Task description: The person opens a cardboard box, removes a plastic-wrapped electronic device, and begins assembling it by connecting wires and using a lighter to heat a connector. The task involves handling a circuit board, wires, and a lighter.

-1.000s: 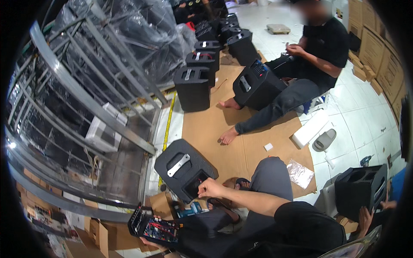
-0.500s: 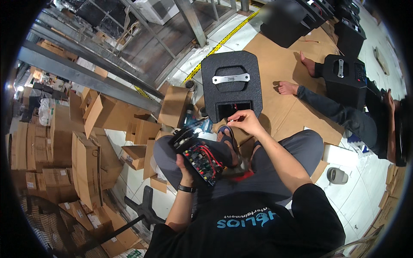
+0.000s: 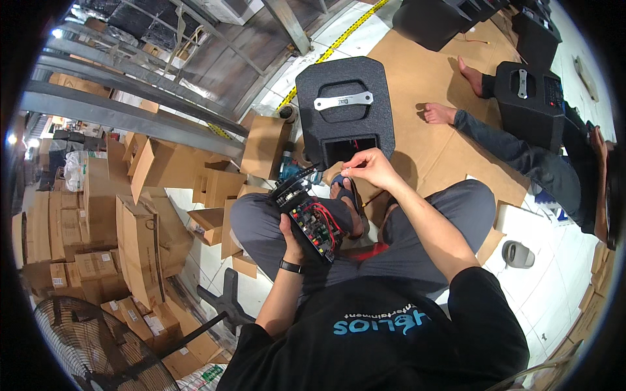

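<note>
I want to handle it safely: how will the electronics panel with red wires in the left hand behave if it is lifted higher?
The electronics panel is probably rigid and light, since the left hand carries it alone. Its red wires look floppy and may tug, as the right hand pinches wiring near the black speaker cabinet. Exposed parts seem fragile.

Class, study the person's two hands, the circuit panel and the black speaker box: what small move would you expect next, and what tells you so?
Probably the right hand feeds the wires it pinches toward the rectangular opening of the black speaker box. The left hand holds the circuit panel apart from the box, red wires trailing, so nothing is seated.
</note>
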A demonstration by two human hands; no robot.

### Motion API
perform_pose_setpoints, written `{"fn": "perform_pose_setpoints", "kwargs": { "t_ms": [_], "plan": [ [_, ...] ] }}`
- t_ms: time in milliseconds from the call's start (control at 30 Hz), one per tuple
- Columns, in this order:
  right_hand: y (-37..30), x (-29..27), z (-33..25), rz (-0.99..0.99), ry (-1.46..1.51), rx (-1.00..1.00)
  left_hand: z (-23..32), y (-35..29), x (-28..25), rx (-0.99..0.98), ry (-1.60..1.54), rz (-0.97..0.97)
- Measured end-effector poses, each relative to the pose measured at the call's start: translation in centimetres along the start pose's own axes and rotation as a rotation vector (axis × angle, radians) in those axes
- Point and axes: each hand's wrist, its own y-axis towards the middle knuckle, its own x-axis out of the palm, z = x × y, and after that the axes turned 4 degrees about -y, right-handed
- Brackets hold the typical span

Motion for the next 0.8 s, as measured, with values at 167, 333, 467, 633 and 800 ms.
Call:
{"fn": "perform_pose_setpoints", "kwargs": {
  "t_ms": [167,333,467,633,800],
  "plan": [
    [-0.2,0.2,-0.3,0.040,0.124,0.000,0.1,0.1,-1.4,-0.066,-0.054,-0.105],
    [-0.6,0.7,-0.1,0.075,0.130,0.081,0.2,0.9,-1.8,0.061,0.125,-0.031],
    [-0.4,0.8,0.4,0.080,0.099,0.074,-0.5,1.5,-0.5,0.208,0.270,0.107],
    [0.4,1.1,1.0,0.109,-0.004,0.034,-2.9,2.0,0.2,0.331,0.514,0.366],
    [0.6,1.8,1.3,0.106,0.015,-0.006,-6.1,2.7,-0.7,0.304,0.566,0.527]
  ]
}}
